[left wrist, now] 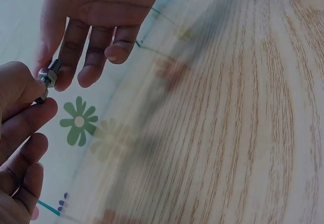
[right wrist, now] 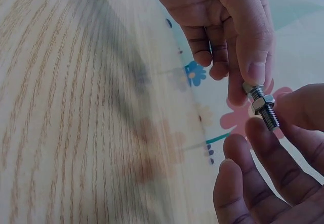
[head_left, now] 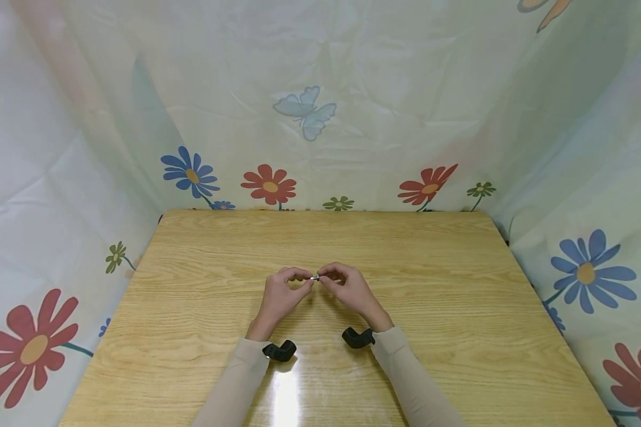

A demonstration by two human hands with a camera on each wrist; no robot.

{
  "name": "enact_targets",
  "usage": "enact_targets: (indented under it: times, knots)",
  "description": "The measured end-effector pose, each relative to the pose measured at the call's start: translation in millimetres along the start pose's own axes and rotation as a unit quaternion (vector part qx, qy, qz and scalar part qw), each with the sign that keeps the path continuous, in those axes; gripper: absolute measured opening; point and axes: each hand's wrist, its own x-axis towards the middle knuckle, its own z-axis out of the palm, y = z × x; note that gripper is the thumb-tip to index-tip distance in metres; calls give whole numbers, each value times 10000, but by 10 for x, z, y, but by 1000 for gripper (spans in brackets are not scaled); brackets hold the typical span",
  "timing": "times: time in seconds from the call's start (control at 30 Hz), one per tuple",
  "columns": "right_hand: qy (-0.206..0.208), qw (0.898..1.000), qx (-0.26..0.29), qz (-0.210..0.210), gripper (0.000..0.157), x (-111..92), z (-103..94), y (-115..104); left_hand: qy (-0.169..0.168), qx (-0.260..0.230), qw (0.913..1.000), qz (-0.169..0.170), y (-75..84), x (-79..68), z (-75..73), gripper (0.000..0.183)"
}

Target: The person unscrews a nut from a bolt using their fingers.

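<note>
Between my two hands is a small metal bolt (right wrist: pixel 271 119) with a hex nut (right wrist: pixel 262 103) partway along its thread. My left hand (head_left: pixel 282 295) pinches the bolt's head end between thumb and index finger, and the fingertips partly cover that end. From the other side, my right hand (head_left: pixel 351 292) has thumb and index finger on either side of the nut, close around it. The threaded end points toward the right palm in both wrist views. The other right fingers are loosely bent, away from the metal.
Both hands are above a wooden table (head_left: pixel 406 249), around its middle. A flower-printed curtain (head_left: pixel 352 142) stands behind its far edge and along both sides. Black devices are strapped to the left wrist (head_left: pixel 280 351) and the right wrist (head_left: pixel 358 338).
</note>
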Motion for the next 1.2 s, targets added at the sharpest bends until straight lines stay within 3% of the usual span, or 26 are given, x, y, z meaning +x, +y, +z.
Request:
enact_targets:
  times: [0.17, 0.37, 0.53, 1.2]
  knots:
    - [-6, 9999, 107, -39, 38, 5, -11, 6, 37, 30, 10000, 67, -2, 4, 3, 8]
    - [-22, 9999, 125, 76, 46, 10, -20, 14, 100, 97, 9998, 132, -11, 15, 9, 8]
    - [26, 9997, 51, 231, 37, 5, -7, 20, 77, 120, 9998, 120, -9, 15, 5, 7]
    - [46, 10000, -31, 39, 16, 4, 13, 22, 18, 55, 9999, 86, -3, 10, 4, 8]
